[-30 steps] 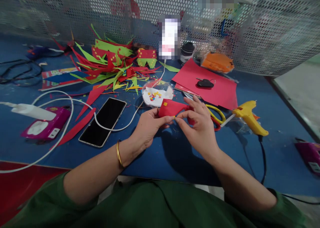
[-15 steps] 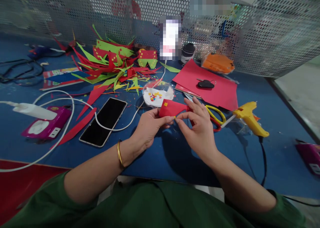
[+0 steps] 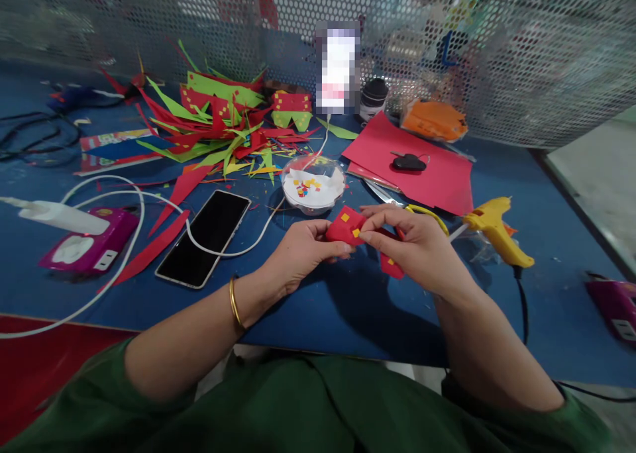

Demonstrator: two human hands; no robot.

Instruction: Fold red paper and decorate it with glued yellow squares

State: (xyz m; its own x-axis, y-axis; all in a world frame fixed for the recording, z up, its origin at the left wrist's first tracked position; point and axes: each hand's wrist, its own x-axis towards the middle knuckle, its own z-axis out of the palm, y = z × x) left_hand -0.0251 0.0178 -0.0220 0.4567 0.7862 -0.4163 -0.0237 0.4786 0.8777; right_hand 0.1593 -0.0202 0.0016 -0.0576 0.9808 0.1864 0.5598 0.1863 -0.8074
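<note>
A red paper piece (image 3: 342, 229) with small yellow squares on it is pinched at its left side by my left hand (image 3: 304, 249). The thumb and index finger of my right hand (image 3: 415, 244) close on a yellow square (image 3: 356, 233) at the paper's right side. More of the red paper, with another yellow square, shows beneath my right hand. Just beyond my hands stands a clear round bowl (image 3: 314, 191), lined with white paper and holding small coloured squares. Scissors (image 3: 427, 218) with yellow and red handles lie partly hidden behind my right hand.
A dark phone (image 3: 205, 238) with a white cable lies left, beside a purple power strip (image 3: 92, 248). Green and red paper strips (image 3: 213, 118) are heaped behind. Red sheets (image 3: 417, 161) bear a black key. A yellow glue gun (image 3: 497, 231) is at right.
The red paper has turned, showing more yellow squares. My right hand has moved to the right and lower, its fingers now over the paper. My left hand has shifted slightly.
</note>
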